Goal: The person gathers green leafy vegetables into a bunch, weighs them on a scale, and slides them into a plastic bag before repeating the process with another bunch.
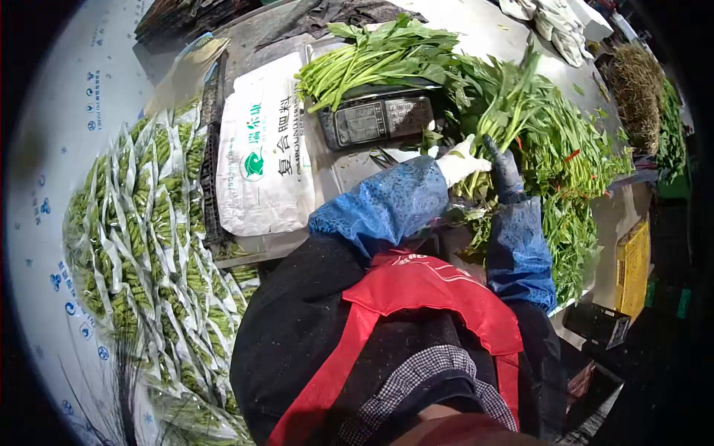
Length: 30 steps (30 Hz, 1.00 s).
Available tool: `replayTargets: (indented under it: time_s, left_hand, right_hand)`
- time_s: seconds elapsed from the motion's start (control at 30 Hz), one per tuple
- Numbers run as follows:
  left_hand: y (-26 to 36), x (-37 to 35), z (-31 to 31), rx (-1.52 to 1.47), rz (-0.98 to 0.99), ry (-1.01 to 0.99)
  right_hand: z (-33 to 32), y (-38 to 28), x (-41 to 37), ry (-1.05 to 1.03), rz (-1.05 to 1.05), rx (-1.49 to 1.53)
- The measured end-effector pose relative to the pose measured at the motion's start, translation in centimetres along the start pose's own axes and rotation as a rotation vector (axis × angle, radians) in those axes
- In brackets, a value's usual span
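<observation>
Upright between my two hands is a bunch of leafy green vegetables (pixel 509 111), its leaves pointing away from me. My left hand (pixel 461 161), in a white glove, closes around the lower stems. On the right side of the same bunch, my right hand (pixel 506 167) wears a dark glove and presses against the stems, one finger stretched up; its other fingers are hidden. Just left of the hands lies a digital scale (pixel 383 119) with a keypad. Cut greens (pixel 379 63) rest on top of it, stems toward the left.
A large heap of loose greens (pixel 565 171) spreads to my right. A white fertilizer sack (pixel 268 149) lies left of the scale. Beyond it, bagged green vegetables (pixel 149 245) are stacked in rows. A yellow crate (pixel 632 267) stands at the right, and pale cloth (pixel 554 26) lies at the back.
</observation>
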State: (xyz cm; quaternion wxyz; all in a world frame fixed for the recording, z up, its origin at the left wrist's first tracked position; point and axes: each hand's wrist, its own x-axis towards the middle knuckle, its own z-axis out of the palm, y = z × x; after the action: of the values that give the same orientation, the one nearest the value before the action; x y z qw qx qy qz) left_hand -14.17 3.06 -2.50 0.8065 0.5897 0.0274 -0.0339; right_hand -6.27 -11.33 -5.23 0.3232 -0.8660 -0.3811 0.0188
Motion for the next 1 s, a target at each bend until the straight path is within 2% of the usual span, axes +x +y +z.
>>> replayTargets:
  time_s: [0.03,0.07,0.1,0.13,0.2,0.23,0.27,0.3,0.33,0.37,0.4,0.47,0.6,0.7,0.73,0.77,0.8,0.83,0.87,0.93,1.0]
  left_hand:
    - [-0.8,0.4,-1.1,-0.041,0.029,-0.054]
    - [-3.0,1.6,-2.5,0.048,-0.088,0.043]
    - [-3.6,1.7,-3.1,-0.068,-0.019,0.058]
    - [-2.0,0.6,-3.3,-0.189,-0.085,0.019]
    - [-1.5,0.0,-4.1,-0.228,-0.171,-0.067]
    - [-2.3,0.2,-4.5,-0.261,-0.134,-0.091]
    - [-1.7,-0.3,-5.0,-0.268,-0.271,-0.154]
    - [-2.4,0.0,-4.9,-0.276,-0.183,-0.106]
    - [-0.6,-0.8,-4.3,-0.335,-0.232,-0.069]
    - [-1.3,-0.5,-5.2,-0.357,-0.255,-0.071]
    - [-2.2,-0.2,-6.0,-0.338,-0.287,-0.071]
    - [-2.0,-0.1,-6.2,-0.301,-0.307,-0.055]
    - [-2.2,0.1,-5.4,-0.215,-0.243,-0.011]
    - [-3.9,0.6,-5.1,-0.216,-0.17,0.025]
    - [-3.7,0.9,-5.3,-0.18,-0.156,0.041]
    - [-2.3,0.7,-5.1,-0.146,-0.138,0.063]
    - [-0.6,0.6,-5.3,-0.082,-0.213,0.136]
    - [1.2,0.6,-6.0,-0.144,-0.123,0.103]
    - [2.5,0.9,-7.4,-0.164,-0.004,0.04]
    - [7.5,0.6,-9.8,0.023,0.043,0.066]
    - [11.1,0.6,-13.6,0.214,0.097,0.075]
  right_hand:
    - [2.4,3.6,0.4,-0.034,0.038,0.105]
    - [2.3,1.1,0.9,-0.105,0.349,0.511]
    - [2.0,-1.7,1.5,-0.047,0.695,0.893]
    - [1.8,-3.9,0.7,0.029,0.631,0.924]
    - [4.3,-1.9,0.3,0.065,0.525,1.216]
    - [5.4,-0.2,0.4,0.042,0.527,1.156]
    - [4.9,-1.2,0.1,0.076,0.567,1.161]
    - [6.1,1.0,-0.1,0.115,0.609,1.254]
    - [6.2,0.9,-0.1,0.157,0.571,1.408]
    - [5.4,-0.3,-0.2,0.231,0.659,1.396]
    - [5.4,0.1,-0.5,0.211,0.695,1.481]
    - [5.7,0.4,-0.5,0.214,0.631,1.418]
    - [5.9,1.3,-0.5,0.127,0.654,1.185]
    - [6.2,0.4,-0.4,0.169,0.537,1.22]
    - [5.8,0.8,-0.4,0.158,0.616,1.011]
    - [5.7,0.3,0.2,0.27,0.729,0.979]
    - [5.2,-0.2,0.1,0.399,0.56,1.13]
    - [4.9,-0.2,0.6,0.503,0.504,1.284]
    - [1.0,-3.6,0.4,0.456,0.5,1.168]
    - [-0.2,-3.6,0.9,0.552,0.371,1.268]
    - [-0.8,-2.8,1.6,0.586,0.389,1.198]
